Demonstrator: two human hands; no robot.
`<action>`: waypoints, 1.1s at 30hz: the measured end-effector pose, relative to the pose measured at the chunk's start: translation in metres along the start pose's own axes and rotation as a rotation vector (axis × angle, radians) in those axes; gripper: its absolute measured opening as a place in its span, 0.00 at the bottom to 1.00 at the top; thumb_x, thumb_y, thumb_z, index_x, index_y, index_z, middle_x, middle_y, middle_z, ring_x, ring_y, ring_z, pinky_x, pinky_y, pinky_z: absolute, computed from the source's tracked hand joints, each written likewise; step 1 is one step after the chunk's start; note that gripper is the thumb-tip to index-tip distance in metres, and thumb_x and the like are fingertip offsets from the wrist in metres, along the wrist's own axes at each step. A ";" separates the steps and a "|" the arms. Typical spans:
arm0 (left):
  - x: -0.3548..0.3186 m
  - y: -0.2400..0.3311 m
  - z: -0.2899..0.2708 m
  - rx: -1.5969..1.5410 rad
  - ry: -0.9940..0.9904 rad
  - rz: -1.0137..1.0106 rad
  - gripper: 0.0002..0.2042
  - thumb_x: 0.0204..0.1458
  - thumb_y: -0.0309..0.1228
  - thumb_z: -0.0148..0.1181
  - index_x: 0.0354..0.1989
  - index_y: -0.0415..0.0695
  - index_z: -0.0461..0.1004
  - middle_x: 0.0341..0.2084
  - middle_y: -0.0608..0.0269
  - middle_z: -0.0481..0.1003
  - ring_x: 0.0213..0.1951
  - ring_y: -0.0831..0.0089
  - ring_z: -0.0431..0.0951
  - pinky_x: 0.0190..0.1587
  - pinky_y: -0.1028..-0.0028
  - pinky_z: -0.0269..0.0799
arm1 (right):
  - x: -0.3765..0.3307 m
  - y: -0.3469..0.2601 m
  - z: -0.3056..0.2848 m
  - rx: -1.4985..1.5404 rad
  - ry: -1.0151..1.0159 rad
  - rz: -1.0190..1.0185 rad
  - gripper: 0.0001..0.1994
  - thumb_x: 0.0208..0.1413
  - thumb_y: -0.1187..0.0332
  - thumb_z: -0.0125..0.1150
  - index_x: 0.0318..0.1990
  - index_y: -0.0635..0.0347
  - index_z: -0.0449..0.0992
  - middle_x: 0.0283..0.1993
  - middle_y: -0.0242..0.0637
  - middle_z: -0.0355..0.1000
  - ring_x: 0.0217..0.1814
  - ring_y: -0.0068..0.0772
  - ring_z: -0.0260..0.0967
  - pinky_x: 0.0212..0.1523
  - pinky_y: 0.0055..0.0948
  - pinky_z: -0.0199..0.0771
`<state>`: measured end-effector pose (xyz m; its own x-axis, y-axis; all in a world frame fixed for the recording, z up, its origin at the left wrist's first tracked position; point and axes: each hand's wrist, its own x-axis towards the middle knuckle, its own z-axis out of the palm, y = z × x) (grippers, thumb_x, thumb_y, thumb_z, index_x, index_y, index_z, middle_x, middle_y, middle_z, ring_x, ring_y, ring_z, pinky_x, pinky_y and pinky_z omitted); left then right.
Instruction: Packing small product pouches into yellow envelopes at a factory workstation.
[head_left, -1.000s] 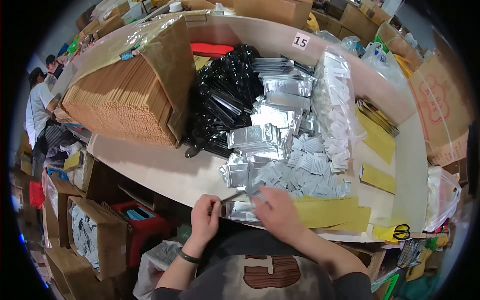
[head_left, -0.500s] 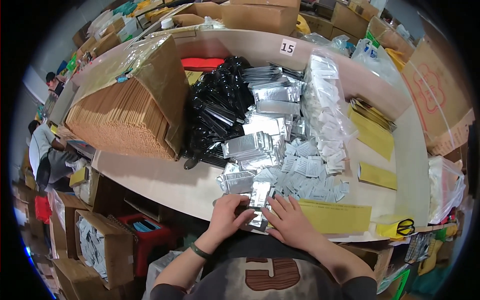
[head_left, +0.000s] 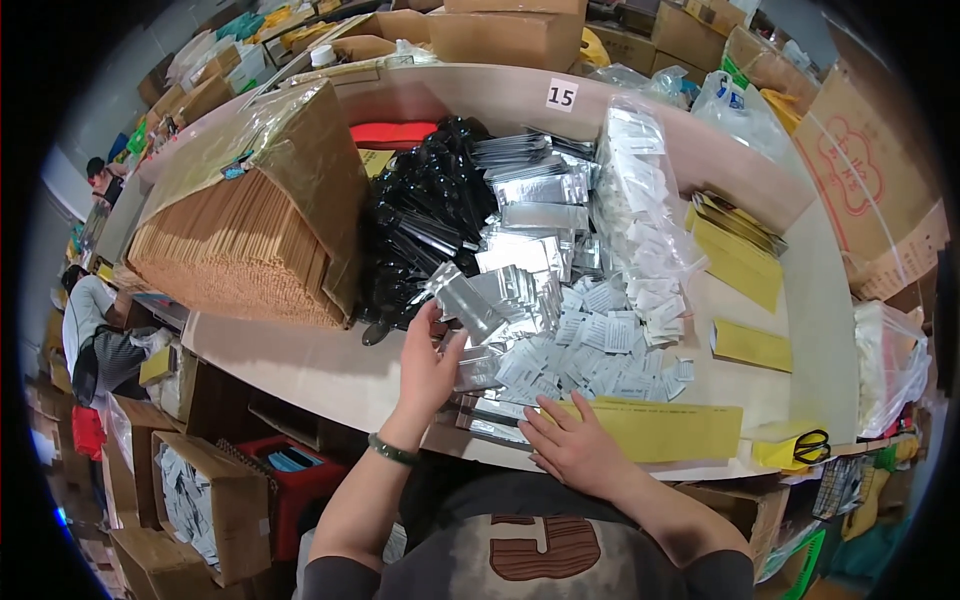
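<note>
My left hand reaches over the near side of a heap of silver foil packets, its fingers and thumb on one tilted silver foil packet. Resting flat at the table's front edge, my right hand has its fingers spread and holds nothing. Beside its fingertips lie more silver packets, and a long yellow envelope reaches under or against this hand. Small white printed sachets spread over the middle, just right of the foil packets.
On the left stands an open carton packed with brown padded envelopes. Black plastic-wrapped strips sit beside it. A clear bag of white sachets and yellow envelopes lie to the right. Black-handled scissors rest at the right front.
My left hand has moved up and away from the front edge to the foil heap, where a packet is now lifted at its fingers. My right hand stays nearly in place.
</note>
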<state>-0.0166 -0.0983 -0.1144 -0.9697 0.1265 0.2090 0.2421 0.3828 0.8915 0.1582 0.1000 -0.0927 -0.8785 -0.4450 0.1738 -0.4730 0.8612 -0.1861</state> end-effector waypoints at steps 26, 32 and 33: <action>0.181 0.077 -0.214 1.064 0.392 0.334 0.05 0.54 0.24 0.51 0.36 0.41 0.73 0.31 0.53 0.77 0.38 0.53 0.78 0.39 0.57 0.75 | -0.011 -0.001 0.005 0.096 0.112 -0.047 0.15 0.53 0.68 0.62 0.49 0.55 0.77 0.60 0.54 0.67 0.66 0.56 0.61 0.63 0.58 0.61; 0.124 -0.015 -0.258 0.276 0.591 0.360 0.14 0.60 0.19 0.46 0.53 0.34 0.72 0.45 0.55 0.76 0.47 0.63 0.76 0.49 0.65 0.71 | -0.008 0.006 0.033 0.219 0.060 -0.128 0.23 0.54 0.64 0.60 0.59 0.50 0.72 0.67 0.54 0.62 0.72 0.53 0.57 0.66 0.59 0.58; 0.102 -0.010 -0.245 0.229 0.678 0.340 0.12 0.65 0.24 0.46 0.52 0.32 0.71 0.43 0.60 0.76 0.41 0.71 0.74 0.44 0.71 0.71 | -0.009 0.006 0.038 0.213 0.047 -0.103 0.22 0.53 0.65 0.62 0.57 0.52 0.74 0.66 0.59 0.61 0.69 0.59 0.58 0.66 0.57 0.59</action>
<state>-0.1258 -0.3137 -0.0029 -0.6318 -0.2870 0.7200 0.4580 0.6112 0.6455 0.1603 0.1000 -0.1319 -0.8232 -0.5115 0.2464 -0.5677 0.7384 -0.3640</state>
